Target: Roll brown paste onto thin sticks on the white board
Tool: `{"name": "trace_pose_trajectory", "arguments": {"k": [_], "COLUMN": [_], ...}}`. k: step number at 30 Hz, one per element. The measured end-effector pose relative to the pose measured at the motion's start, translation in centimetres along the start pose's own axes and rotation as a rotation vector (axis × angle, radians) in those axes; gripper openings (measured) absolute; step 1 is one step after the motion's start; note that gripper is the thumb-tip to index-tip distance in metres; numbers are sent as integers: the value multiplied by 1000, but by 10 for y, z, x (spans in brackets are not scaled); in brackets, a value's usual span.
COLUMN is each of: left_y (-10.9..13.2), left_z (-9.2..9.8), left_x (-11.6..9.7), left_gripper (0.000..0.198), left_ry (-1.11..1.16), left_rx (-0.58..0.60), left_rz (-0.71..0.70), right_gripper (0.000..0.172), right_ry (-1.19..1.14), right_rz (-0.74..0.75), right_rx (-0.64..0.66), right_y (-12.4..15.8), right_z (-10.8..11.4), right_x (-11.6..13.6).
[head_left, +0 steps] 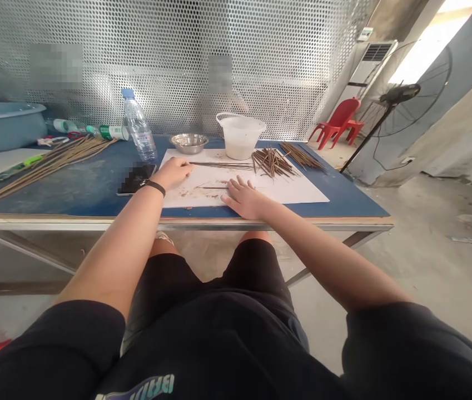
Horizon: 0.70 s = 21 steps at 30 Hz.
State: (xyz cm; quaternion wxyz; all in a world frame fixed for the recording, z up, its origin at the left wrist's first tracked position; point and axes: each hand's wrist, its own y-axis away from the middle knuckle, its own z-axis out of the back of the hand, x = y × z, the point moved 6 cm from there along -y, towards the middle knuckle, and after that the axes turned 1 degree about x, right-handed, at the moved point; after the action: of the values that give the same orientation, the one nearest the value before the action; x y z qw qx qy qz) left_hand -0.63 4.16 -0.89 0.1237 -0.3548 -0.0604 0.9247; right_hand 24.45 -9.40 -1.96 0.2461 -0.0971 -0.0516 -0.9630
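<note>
My left hand [172, 173] rests on a white sheet [289, 191] with its fingers curled around the end of a long thin brown stick [221, 165], which points right. My right hand [244, 200] lies flat on the sheet with its fingers spread, holding nothing. A shorter thin stick [214, 188] lies just left of its fingertips. Beyond it is a loose pile of short dark sticks [272, 164], with a second pile [302, 156] at the sheet's far corner. A black band circles my left wrist.
The blue table [73, 191] also holds a long stick bundle [39, 172], a blurred phone [137, 179], a water bottle [139, 126], a steel bowl [189, 143] and a white bucket [241, 136]. A blue basin [2, 126] stands far left, before a perforated metal screen [156, 55].
</note>
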Motion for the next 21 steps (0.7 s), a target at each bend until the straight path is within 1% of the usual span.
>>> {"name": "trace_pose_trajectory", "arguments": {"k": [4, 7, 9, 12, 14, 16, 18, 21], "left_y": [-3, -6, -6, -5, -4, -2, 0, 2], "left_z": [0, -1, -1, -1, -1, 0, 0, 1], "left_x": [3, 5, 6, 5, 4, 2, 0, -2], "left_gripper": [34, 33, 32, 31, 31, 32, 32, 34], "left_ry": [-5, 3, 10, 22, 23, 18, 1, -18], "left_rx": [-11, -12, -12, -13, -9, -2, 1, -2], "left_rz": [8, 14, 13, 7, 0, 1, 22, 45], "right_gripper": [115, 113, 114, 116, 112, 108, 105, 103], "right_ry": [-29, -34, -18, 6, 6, 12, 15, 2], "right_rz": [-2, 0, -23, -73, -99, -116, -106, -54], "right_rx": [20, 14, 15, 26, 31, 34, 48, 60], "right_y": [33, 45, 39, 16, -1, -11, -12, 5], "right_z": [-9, -10, -9, -3, 4, 9, 11, 8], "right_x": [3, 7, 6, 1, -2, -6, -8, -7]}}
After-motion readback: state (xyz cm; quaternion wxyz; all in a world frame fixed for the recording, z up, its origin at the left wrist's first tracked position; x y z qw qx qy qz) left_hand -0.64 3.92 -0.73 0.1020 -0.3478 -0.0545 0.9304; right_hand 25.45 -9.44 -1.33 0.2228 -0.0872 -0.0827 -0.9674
